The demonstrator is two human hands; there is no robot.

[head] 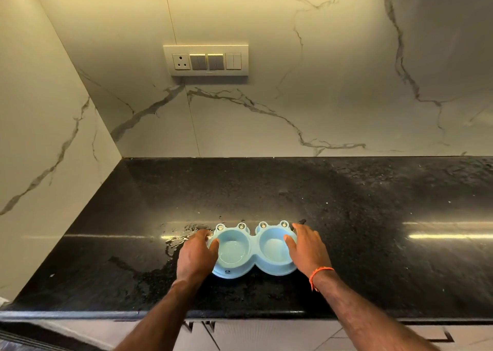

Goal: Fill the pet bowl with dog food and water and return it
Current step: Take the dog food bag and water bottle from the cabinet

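Both hands, left hand (197,254) and right hand (306,249), grip the pet bowl (253,249) by its ends on the wet table (373,230). Tilting could spill the left cup's water, judging by puddles (176,240).

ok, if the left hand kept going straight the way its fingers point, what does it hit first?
The left hand already grips the blue double pet bowl at its left rim. Past that, its fingers point over the wet black countertop to the marble backsplash; nothing else appears between, though depth is uncertain.
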